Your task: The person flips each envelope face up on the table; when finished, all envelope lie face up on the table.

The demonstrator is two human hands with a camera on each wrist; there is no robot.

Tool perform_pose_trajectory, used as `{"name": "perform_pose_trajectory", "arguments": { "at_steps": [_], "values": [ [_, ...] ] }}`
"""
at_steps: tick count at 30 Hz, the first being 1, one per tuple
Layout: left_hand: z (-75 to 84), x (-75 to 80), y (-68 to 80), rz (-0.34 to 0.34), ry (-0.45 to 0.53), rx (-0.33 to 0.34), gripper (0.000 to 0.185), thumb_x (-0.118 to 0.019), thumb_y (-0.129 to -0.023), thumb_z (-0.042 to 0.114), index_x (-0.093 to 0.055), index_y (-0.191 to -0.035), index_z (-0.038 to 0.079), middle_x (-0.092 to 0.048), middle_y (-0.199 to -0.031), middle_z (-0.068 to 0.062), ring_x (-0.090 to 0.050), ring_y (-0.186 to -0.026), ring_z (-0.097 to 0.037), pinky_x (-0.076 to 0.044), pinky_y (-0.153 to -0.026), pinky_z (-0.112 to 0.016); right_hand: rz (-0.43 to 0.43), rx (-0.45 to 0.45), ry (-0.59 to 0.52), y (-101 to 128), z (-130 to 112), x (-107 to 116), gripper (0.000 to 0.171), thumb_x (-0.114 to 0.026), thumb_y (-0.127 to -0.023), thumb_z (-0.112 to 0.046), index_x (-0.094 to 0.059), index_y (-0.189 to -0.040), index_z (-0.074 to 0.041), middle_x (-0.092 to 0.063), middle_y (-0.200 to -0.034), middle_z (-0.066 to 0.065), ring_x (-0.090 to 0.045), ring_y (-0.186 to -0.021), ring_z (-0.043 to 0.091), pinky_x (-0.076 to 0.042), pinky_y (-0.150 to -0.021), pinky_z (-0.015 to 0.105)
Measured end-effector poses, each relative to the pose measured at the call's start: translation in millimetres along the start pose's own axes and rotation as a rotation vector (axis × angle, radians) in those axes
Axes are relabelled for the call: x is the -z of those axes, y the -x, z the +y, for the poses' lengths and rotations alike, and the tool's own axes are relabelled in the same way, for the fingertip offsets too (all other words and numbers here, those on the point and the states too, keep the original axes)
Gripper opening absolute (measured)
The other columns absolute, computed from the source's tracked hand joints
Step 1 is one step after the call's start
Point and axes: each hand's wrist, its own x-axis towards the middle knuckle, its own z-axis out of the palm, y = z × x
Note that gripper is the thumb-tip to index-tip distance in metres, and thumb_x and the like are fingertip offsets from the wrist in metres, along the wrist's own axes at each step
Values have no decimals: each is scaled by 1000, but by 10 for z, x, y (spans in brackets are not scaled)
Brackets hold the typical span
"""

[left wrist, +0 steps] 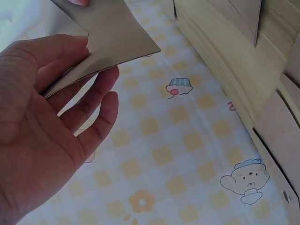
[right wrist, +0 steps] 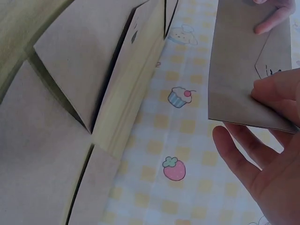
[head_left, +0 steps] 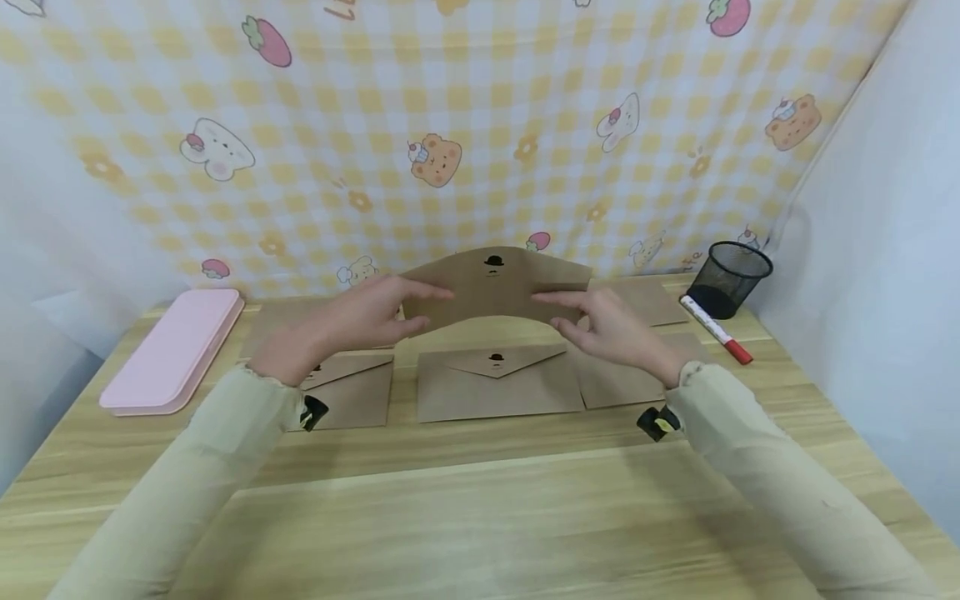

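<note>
Hands meet at the centre of the frame, holding one kraft envelope (head_left: 495,283) up above the surface (head_left: 480,500). Left hand (head_left: 367,317) pinches its left end between thumb and fingers; right hand (head_left: 607,329) pinches the right end the same way, and the paper bows upward between them. Below it lies a shut envelope (head_left: 498,383), with more to either side. Pink case (head_left: 176,350) sits at left, mesh cup (head_left: 731,279) and marker (head_left: 716,329) at right.
</note>
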Motion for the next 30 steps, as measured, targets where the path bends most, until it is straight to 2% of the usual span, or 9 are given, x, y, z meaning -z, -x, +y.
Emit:
{"name": "perform_pose_trajectory", "arguments": {
  "at_steps": [2, 7, 9, 11, 14, 20, 25, 27, 30],
  "values": [
    [-15, -9, -33, -4, -2, 2, 44, -60, -90, 10, -52, -133, 13, -55, -60, 2, -32, -37, -8, -36, -41, -24, -15, -21, 3, -6, 32, 8, 38, -57, -90, -5, -57, -128, -7, -47, -45, -2, -30, -34, 3, -32, -38, 23],
    [-87, -44, -91, -16, 11, -5, 43, -59, -91, 10, -53, -133, 13, -42, -46, 1, -33, -36, -8, -36, -41, -24, -48, -61, -25, -16, 102, -8, 36, -57, -90, -7, -58, -127, -7, -40, -42, -6, -30, -34, 5, -32, -38, 23],
    [-125, -58, -127, -14, 20, -14, 41, -59, -90, 8, -55, -131, 13, -57, -59, -4, -33, -36, -8, -35, -40, -23, -56, -70, -30, -27, 134, -18, 35, -57, -91, -7, -59, -126, -7, -39, -43, -7, -30, -35, 5, -32, -38, 23],
    [-166, -66, -182, -9, 22, -20, 41, -59, -90, 5, -56, -130, 12, -67, -88, -10, -32, -37, -8, -35, -41, -23, -56, -79, -33, -50, 170, -23, 34, -56, -90, -5, -60, -124, -6, -40, -45, -7, -29, -36, 4, -32, -39, 22],
    [-242, -74, -287, 7, 32, -23, 41, -58, -87, -2, -59, -127, 10, -55, -128, -12, -31, -39, -8, -34, -42, -23, -53, -104, -55, -108, 239, -19, 32, -52, -91, -2, -62, -121, -6, -38, -46, -5, -28, -38, 4, -31, -39, 22],
    [-408, -115, -455, 38, 38, 22, 45, -55, -84, -9, -62, -123, 11, -53, -131, -11, -26, -40, -8, -30, -42, -23, -23, -188, -100, -255, 363, -43, 29, -46, -94, -3, -68, -112, -10, -52, -60, 2, -25, -39, 8, -28, -39, 23],
    [-503, -161, -572, 78, 85, 75, 42, -55, -84, -8, -64, -119, 12, -54, -129, -9, -30, -44, -11, -31, -43, -24, 70, -190, -98, -323, 486, -115, 28, -47, -93, -1, -70, -105, -9, -60, -71, 7, -28, -41, 8, -29, -40, 24],
    [-532, -170, -627, 123, 118, 105, 38, -57, -84, -7, -66, -115, 12, -55, -128, -7, -43, -57, -12, -35, -51, -26, 121, -204, -111, -345, 545, -154, 27, -47, -92, 0, -71, -103, -8, -65, -83, 8, -30, -42, 9, -30, -41, 23],
    [-579, -189, -701, 189, 176, 152, 28, -59, -85, -5, -67, -107, 10, -56, -125, -6, -46, -77, -19, -37, -62, -31, 172, -239, -140, -390, 634, -225, 23, -48, -92, 1, -69, -100, -4, -67, -96, 9, -33, -46, 11, -31, -43, 23]
  ]
}}
